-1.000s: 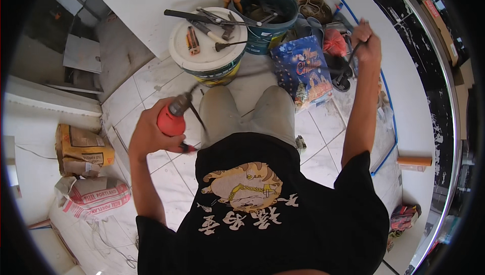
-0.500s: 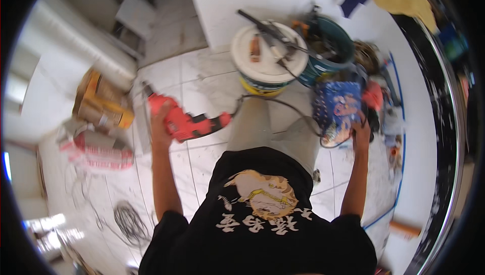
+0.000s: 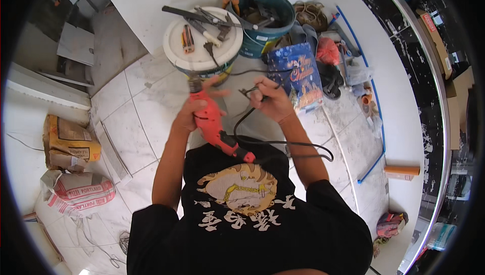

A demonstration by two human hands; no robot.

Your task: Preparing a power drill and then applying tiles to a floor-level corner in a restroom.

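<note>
My left hand (image 3: 190, 115) is wrapped round the body of a red and black corded power drill (image 3: 208, 123), held in front of my shirt. Its chuck points away from me, and its butt end lies close over my belly. Opposite it, my right hand (image 3: 275, 104) is closed on the drill's black power cord (image 3: 246, 115). A small dark piece sticks out from those fingers toward the chuck; its kind is too small to make out. From the drill's butt the cord loops across my right forearm. A black plug (image 3: 209, 49) rests on the bucket lid ahead.
A white-lidded bucket (image 3: 174, 50) carries hand tools; a green bucket (image 3: 262, 42) of tools stands beside it. Right of them are a blue printed bag (image 3: 295, 70) and a blue pipe (image 3: 376, 108) along the wall. Cement bags (image 3: 78, 191) and a yellow-brown sack (image 3: 70, 136) lie left.
The drill has come in from the left to the middle in my left hand. My right hand has moved from beside the blue bag toward the drill. The whole view has shifted.
</note>
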